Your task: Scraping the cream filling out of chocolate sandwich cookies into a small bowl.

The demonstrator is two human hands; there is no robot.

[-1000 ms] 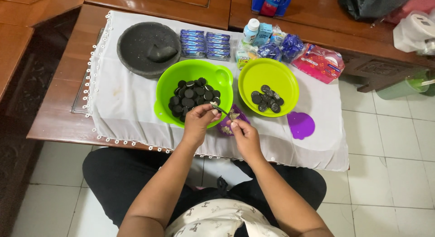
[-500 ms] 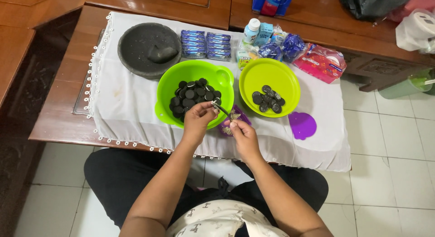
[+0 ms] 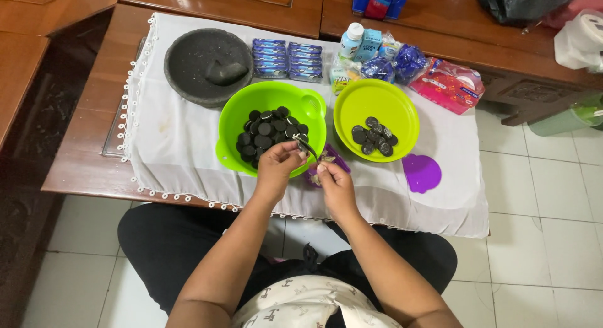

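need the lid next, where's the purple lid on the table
In the head view the purple lid lies flat on the white cloth, on the person's right, just below the green plate of cookies.

I see a stone mortar (image 3: 207, 65) at the tabletop's far left, blue packets (image 3: 287, 58) beside it, purple lid (image 3: 421, 173) at right.

The person wears a cream top (image 3: 308, 306) with small dark prints and black trousers (image 3: 169, 246); both forearms are bare, unsleeved.
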